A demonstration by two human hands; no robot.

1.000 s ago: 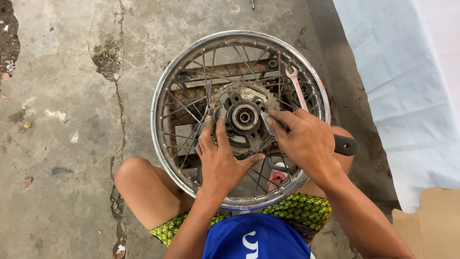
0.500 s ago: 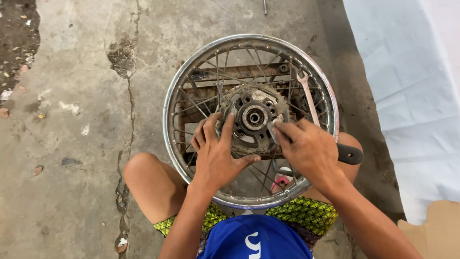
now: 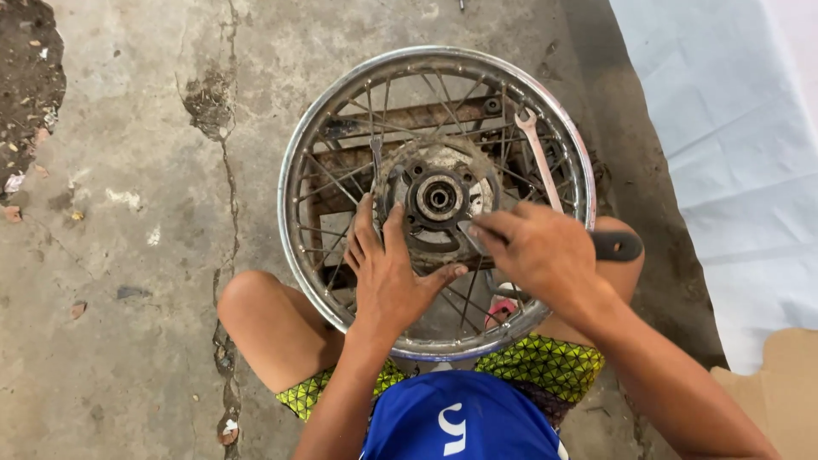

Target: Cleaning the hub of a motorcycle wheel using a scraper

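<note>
head view: a spoked wheel (image 3: 294, 204) lies flat on the cracked concrete floor (image 3: 128, 170), resting across the person's knees. the left hand (image 3: 394, 277) lies open, fingers spread, pressing on the spokes just beside the hub (image 3: 439, 198). the right hand (image 3: 537, 251) is closed around a dark-handled tool (image 3: 618, 245), its tip touching the hub's edge. a wrench (image 3: 538, 166) rests on the spokes near the rim. a white sheet (image 3: 724, 128) lies to the right.

The right hand (image 3: 532, 251) covers most of the tool it grips; only a dark handle end (image 3: 618, 246) shows. The left hand (image 3: 392, 273) hides spokes beneath it. The wrench (image 3: 538, 166) disappears under the right hand. The cardboard (image 3: 780, 392) is cropped at the frame edge.
</note>
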